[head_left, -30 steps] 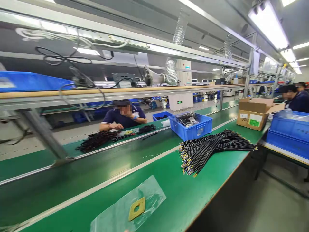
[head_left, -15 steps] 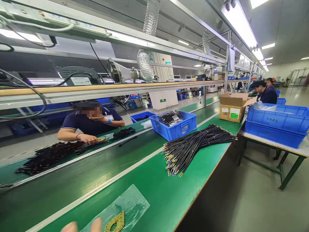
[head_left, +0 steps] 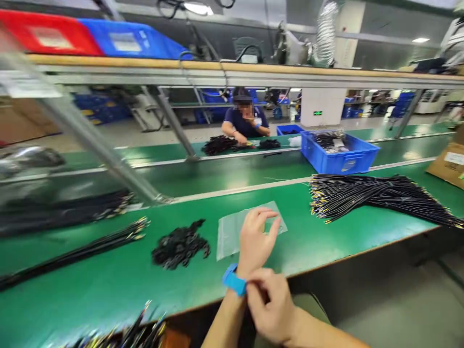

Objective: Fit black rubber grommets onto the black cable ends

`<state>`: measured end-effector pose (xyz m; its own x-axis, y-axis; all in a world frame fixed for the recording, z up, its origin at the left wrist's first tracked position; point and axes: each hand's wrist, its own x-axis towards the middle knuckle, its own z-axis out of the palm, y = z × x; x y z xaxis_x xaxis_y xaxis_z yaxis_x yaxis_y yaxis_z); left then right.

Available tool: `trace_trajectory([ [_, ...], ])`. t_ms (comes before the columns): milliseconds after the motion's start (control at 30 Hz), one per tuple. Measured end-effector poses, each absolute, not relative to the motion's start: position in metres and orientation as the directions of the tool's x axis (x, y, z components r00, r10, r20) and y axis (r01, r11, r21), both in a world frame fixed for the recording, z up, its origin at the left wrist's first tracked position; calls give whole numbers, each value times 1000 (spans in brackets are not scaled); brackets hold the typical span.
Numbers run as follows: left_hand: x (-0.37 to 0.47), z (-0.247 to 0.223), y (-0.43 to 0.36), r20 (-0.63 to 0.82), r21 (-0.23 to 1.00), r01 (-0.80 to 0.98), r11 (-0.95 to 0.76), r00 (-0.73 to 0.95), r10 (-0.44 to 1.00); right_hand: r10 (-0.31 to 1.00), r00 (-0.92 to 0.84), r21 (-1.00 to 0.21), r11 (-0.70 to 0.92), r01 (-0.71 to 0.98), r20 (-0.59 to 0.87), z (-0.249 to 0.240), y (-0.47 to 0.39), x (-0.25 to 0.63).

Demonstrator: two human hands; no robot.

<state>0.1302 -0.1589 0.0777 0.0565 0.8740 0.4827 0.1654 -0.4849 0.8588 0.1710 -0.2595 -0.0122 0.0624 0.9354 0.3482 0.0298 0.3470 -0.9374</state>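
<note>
My left hand (head_left: 255,239) is raised over a clear plastic bag (head_left: 228,237) on the green bench, its fingers apart and nothing between them. Around its wrist sits a blue wristband (head_left: 235,281). My right hand (head_left: 271,304) is closed, thumb and fingertips pinching the edge of that band. Left of the bag lies a pile of small black parts (head_left: 179,245). Bundled black cables (head_left: 369,195) with yellowish tips rest at the right.
A blue bin (head_left: 339,154) stands behind the cable bundle, with a cardboard box (head_left: 449,162) at the far right. More black cables (head_left: 90,246) lie at the left. A slanted metal post (head_left: 97,145) rises there. Across the bench sits a person (head_left: 244,118) beside dark parts.
The view has swung left and down. Both forearms and the blue wristband now show; before, only fingertips appeared near the bag. The yellow piece on the bag is no longer visible.
</note>
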Motion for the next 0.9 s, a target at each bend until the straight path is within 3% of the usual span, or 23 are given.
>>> trace_trajectory([
  [67,130,79,-157,552,782,297,-548,78,830,907,253,-926,368,-82,338,-14,-252,181],
  [133,130,82,-157,552,783,291,-550,85,830,905,352,-901,343,-267,240,-15,-248,185],
  [233,137,79,-155,639,659,409,-631,137,757,980,149,-805,196,-560,135,-10,-249,180],
  [333,146,70,-151,701,319,635,-704,341,626,999,-23,-719,15,-694,42,2,-251,169],
  [400,150,65,-151,672,196,681,-706,431,602,996,-34,-680,-79,-729,-80,9,-250,164],
  [467,152,65,-157,640,298,611,-734,442,628,987,-69,-645,-149,-750,-147,13,-249,163],
  [600,156,69,-175,490,751,210,-626,457,742,988,-127,-632,-155,-759,-90,10,-249,165],
  [667,157,68,-179,431,834,126,-537,459,777,988,-120,-619,-155,-770,-97,7,-250,165],
  [733,156,65,-176,442,819,167,-549,427,789,984,-140,-603,-181,-777,-114,4,-251,164],
  [800,150,59,-168,511,694,321,-645,412,755,974,-180,-617,-226,-754,-137,2,-249,164],
  [900,135,50,-149,589,300,626,-720,472,656,966,-221,-716,-247,-653,-132,-5,-245,167],
])
